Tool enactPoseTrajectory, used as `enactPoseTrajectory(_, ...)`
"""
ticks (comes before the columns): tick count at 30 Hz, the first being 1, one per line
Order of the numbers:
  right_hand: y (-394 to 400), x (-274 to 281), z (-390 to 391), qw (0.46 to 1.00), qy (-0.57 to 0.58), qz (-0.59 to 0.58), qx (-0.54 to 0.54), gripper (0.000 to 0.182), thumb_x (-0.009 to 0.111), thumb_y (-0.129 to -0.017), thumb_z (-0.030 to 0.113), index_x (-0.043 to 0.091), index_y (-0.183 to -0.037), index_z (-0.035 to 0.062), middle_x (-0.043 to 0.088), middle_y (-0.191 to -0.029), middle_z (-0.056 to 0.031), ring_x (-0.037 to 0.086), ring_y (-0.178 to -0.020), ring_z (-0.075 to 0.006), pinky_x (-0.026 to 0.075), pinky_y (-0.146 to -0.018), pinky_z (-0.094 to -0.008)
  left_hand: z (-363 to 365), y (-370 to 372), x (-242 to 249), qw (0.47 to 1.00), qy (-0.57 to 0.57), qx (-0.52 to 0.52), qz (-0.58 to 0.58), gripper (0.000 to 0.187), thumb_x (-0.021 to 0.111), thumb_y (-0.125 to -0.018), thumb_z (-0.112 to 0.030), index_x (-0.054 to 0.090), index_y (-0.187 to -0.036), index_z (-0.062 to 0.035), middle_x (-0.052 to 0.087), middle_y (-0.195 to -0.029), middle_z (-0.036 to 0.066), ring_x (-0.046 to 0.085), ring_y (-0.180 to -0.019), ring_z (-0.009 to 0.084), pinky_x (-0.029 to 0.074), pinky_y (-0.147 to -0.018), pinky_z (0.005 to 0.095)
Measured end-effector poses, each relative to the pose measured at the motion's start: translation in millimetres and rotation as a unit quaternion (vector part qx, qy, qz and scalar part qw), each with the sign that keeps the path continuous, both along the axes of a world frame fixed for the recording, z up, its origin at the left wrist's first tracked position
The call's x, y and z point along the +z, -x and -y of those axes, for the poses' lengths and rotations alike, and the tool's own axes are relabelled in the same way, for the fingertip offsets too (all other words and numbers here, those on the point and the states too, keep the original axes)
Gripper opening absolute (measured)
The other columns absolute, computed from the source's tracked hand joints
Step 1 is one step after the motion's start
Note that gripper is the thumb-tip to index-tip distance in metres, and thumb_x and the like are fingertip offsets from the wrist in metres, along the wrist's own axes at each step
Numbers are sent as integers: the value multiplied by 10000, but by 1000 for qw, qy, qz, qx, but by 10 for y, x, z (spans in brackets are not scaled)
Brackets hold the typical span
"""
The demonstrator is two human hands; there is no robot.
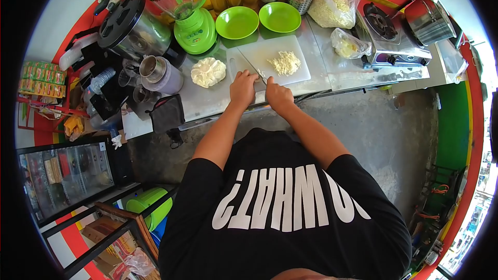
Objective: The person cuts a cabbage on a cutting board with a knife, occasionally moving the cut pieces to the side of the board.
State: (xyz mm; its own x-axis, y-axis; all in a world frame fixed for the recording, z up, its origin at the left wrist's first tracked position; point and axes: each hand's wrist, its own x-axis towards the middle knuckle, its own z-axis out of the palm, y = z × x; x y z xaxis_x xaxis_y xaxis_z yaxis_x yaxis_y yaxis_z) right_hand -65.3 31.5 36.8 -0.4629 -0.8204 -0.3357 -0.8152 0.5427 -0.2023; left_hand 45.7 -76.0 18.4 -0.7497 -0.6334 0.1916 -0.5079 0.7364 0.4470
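Observation:
My right hand [279, 96] is closed round the handle of a kitchen knife [251, 63], whose blade points to the far left across a white cutting board [303, 76]. Beside the blade, at the near left part of the board, my left hand [243, 88] has its fingers curled together; what they pinch, if anything, is hidden. A pile of pale, finely cut shreds [284, 64], like cabbage, lies on the board right of the knife. Left of the board, a pale, ruffled piece that looks like cut cabbage [208, 72] rests on the metal counter.
Two green bowls [237, 23] stand behind the board, with a green blender [195, 31] to their left. A bag of pale shreds [334, 10], a smaller bag [350, 44] and a gas stove [386, 36] are on the right. A steel-topped cup [161, 72] stands left.

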Motion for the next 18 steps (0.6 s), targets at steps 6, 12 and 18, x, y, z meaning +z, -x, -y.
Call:
enactPoseTrajectory(6,179,-11,-213,1000,-7,-3,8,262,515,-984,132,446,-1209,15,733,-1003,-229,742,-914,-370,592,-784,-473,-51,7,-15,999,-5,37,7,286,659,-849,-61,744,-1087,-195,648,-992,47,611,-988,290,543,-810,412)
enactPoseTrajectory(12,205,-8,-221,990,66,82,-92,300,508,-1026,279,448,-1149,12,704,-968,-296,683,-940,-491,528,-805,-580,-73,23,-38,999,25,45,18,306,662,-857,-77,728,-1118,-222,633,-959,53,610,-932,300,548,-777,415)
enactPoseTrajectory(18,76,137,-118,988,85,106,-71,373,481,-1048,380,451,-1144,21,704,-963,-302,687,-907,-494,527,-844,-575,-3,72,-60,998,11,44,47,298,672,-859,-93,717,-1123,-224,643,-968,70,629,-926,315,552,-763,423)
